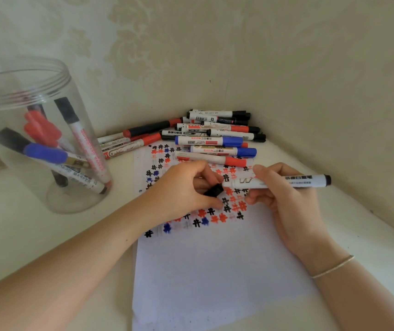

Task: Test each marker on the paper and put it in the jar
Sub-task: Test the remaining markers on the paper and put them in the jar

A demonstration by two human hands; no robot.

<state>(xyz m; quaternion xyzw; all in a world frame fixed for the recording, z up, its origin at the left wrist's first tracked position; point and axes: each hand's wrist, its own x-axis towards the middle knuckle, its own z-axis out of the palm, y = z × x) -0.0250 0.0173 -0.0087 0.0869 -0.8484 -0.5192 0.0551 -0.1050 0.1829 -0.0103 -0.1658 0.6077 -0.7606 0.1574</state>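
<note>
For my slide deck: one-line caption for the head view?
Left hand holds black cap, right hand grips marker above scribbled paper.

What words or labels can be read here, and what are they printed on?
"BOARD MARKER": blue-capped marker in the jar.
"MARKER", red vertical print: black-capped marker in the jar.
Held marker: print too blurred.
Pile of markers: labels too small or blurred.
Paper: only "#"-like test marks.

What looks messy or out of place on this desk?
Nothing looks broken or spilled. The untested markers lie in a loose heap against the wall, some overlapping the top of the paper. The jar stands upright.
</note>
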